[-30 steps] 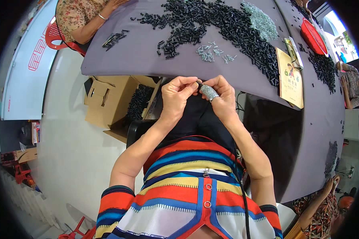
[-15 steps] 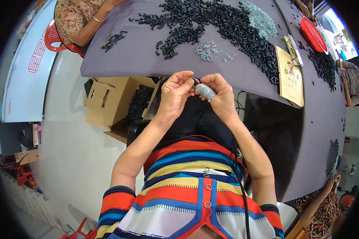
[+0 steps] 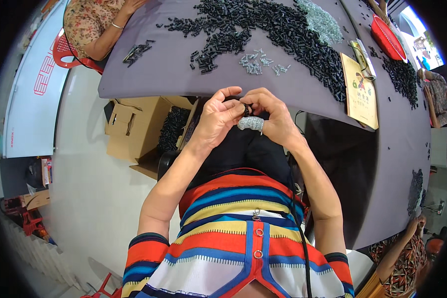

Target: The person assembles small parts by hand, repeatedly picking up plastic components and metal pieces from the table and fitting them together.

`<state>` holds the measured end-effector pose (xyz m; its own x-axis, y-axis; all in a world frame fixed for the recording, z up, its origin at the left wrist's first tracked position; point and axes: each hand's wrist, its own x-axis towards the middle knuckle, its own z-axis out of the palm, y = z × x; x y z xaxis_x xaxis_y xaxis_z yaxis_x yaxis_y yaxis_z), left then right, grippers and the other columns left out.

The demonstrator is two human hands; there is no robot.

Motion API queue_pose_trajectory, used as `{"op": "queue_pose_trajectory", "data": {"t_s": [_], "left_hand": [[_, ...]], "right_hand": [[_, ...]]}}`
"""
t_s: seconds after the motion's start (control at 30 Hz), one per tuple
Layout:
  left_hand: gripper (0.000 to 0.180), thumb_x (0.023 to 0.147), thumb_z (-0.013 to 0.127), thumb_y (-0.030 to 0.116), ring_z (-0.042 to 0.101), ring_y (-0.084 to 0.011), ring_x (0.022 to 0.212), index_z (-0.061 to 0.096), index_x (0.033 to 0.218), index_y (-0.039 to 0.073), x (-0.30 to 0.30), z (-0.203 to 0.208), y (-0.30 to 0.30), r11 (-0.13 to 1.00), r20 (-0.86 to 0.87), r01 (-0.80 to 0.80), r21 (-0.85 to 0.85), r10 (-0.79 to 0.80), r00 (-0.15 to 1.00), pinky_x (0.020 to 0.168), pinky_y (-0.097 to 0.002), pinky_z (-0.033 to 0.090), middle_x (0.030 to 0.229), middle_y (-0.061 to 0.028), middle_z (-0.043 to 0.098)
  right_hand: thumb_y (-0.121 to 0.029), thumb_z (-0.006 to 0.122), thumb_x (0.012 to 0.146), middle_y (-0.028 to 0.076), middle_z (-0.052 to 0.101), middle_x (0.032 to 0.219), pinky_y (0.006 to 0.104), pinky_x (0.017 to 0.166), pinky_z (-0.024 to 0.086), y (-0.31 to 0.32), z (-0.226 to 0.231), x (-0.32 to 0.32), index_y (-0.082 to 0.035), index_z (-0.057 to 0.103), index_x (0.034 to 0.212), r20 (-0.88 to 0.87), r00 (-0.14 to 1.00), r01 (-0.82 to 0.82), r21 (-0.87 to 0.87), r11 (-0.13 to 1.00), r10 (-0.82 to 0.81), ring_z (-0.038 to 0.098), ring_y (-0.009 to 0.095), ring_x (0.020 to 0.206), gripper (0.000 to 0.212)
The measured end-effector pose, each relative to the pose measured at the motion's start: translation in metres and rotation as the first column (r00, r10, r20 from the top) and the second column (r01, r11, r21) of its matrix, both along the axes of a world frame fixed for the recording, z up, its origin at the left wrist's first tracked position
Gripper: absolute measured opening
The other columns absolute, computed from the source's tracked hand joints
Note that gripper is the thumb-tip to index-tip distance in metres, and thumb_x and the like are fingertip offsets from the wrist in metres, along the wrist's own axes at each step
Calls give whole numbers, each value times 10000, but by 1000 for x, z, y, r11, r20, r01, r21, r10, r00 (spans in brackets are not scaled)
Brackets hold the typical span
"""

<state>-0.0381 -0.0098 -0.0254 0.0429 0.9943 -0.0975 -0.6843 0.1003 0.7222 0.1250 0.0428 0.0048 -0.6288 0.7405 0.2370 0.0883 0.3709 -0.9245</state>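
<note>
Bright, even daylight; sharp centre, fisheye-bent edges.

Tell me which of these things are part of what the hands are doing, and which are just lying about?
In use:
left hand
right hand
small black piece pinched between them
black pieces heap
small springs

Lying about:
yellow booklet
red basket
cardboard box
</note>
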Motion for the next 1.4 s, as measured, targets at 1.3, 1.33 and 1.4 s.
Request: {"op": "queue_pose_trajectory", "data": {"t_s": [1.3, 1.33, 1.4], "left_hand": [[38, 848, 610, 70, 519, -86, 550, 600, 881, 54, -7, 10, 0, 977, 78, 35, -210, -19, 997, 493, -226, 404, 741, -52, 609], [38, 848, 610, 70, 519, -86, 550, 600, 881, 54, -7, 11, 0, 979, 79, 26, -203, -11, 997, 493, -226, 404, 741, -52, 609], [30, 856, 604, 78, 514, -91, 561, 606, 883, 65, -11, 13, -2, 984, -20, 63, -164, -67, 998, 504, -229, 408, 762, -48, 618]], "right_hand": [[132, 482, 655, 157, 593, 924, 361, 765, 463, 89, -8, 52, -18, 612, 986, 177, 837, 345, 565, 750, -518, 581, 322, 879, 386], [121, 502, 661, 153, 581, 933, 394, 799, 455, 95, -10, 53, -34, 612, 981, 207, 835, 306, 595, 743, -510, 561, 338, 929, 373], [118, 499, 666, 153, 563, 957, 391, 802, 453, 98, -7, 50, -42, 608, 994, 268, 838, 259, 573, 778, -476, 551, 340, 948, 381]]}}
